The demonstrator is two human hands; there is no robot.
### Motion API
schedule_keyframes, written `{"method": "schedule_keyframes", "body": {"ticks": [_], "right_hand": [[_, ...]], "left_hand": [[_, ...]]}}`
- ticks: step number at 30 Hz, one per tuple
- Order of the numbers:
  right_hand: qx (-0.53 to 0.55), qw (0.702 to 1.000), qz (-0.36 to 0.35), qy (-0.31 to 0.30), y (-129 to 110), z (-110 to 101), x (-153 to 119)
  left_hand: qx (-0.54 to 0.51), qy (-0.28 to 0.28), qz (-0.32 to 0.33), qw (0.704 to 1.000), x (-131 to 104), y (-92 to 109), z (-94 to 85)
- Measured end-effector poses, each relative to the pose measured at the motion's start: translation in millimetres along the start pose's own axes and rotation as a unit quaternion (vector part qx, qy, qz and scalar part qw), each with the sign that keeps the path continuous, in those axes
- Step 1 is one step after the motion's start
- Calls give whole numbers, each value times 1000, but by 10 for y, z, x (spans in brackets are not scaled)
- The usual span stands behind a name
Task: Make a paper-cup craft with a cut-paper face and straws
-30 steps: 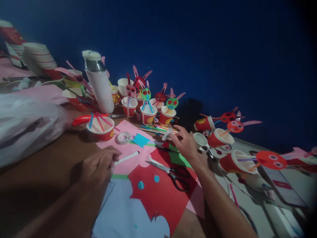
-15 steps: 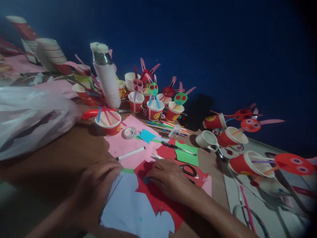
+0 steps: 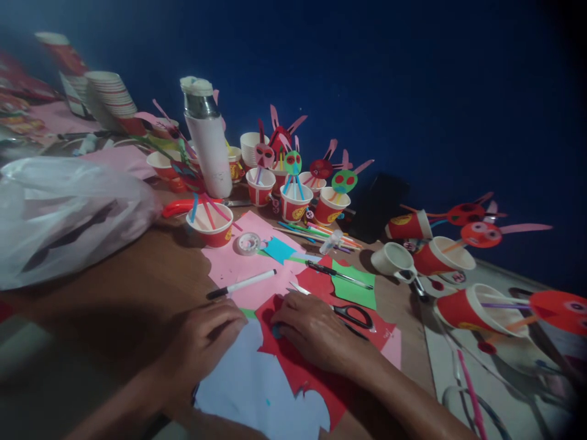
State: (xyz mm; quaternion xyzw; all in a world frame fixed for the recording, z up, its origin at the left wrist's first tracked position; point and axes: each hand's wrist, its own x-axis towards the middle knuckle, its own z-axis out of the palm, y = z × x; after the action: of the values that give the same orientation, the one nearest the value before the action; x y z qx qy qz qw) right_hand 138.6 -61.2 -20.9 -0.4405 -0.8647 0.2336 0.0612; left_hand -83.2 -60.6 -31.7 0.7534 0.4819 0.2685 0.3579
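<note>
My left hand [image 3: 208,336] rests at the upper left edge of a pale blue paper [image 3: 257,385], its fingers bent together; anything under them is hidden. Over the red paper [image 3: 316,379], my right hand [image 3: 312,327] has its fingers curled around a small bluish bit [image 3: 276,331] that is too small to name. Black-handled scissors [image 3: 355,316] lie just beyond the right hand, their blades partly behind it. A white marker with a black cap [image 3: 243,284] lies on pink paper [image 3: 229,263] above the left hand. Past the scissors, a black pen [image 3: 339,275] crosses red and green paper.
A plastic bag [image 3: 77,214] fills the left side. Behind the papers stand a white bottle [image 3: 208,146] and several paper cups with paper faces on straws. A tape roll [image 3: 248,243] lies near the middle. On the right are a white mug [image 3: 391,259] and several tipped cups.
The whole view has shifted, so things appear slightly further right. My left hand has moved a little right relative to the papers, while my right hand stays nearly in place.
</note>
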Motion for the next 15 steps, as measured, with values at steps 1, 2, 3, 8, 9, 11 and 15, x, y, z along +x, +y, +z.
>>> {"method": "schedule_keyframes", "body": {"ticks": [1,2,3,8,9,11,15], "right_hand": [[2,1000,2,-3,-7,-11,5],[4,1000,3,-5,-12,-21,10],[4,1000,5,-5,-17,-27,16],[-2,1000,0,-14,-24,-13,39],[-1,1000,-2,-15,-22,-6,41],[4,1000,-6,-12,-14,3,38],[43,999,2,5,7,-6,4]], "left_hand": [[-2,-2,7,1000,2,-5,5],[-5,-6,13,1000,5,-8,8],[-7,-10,15,1000,7,-10,11],[-15,-10,-7,1000,-2,-14,24],[-14,-10,-11,1000,-4,-16,27],[-16,-16,-16,1000,-5,-18,30],[-29,-31,-23,999,-4,-12,16]]}}
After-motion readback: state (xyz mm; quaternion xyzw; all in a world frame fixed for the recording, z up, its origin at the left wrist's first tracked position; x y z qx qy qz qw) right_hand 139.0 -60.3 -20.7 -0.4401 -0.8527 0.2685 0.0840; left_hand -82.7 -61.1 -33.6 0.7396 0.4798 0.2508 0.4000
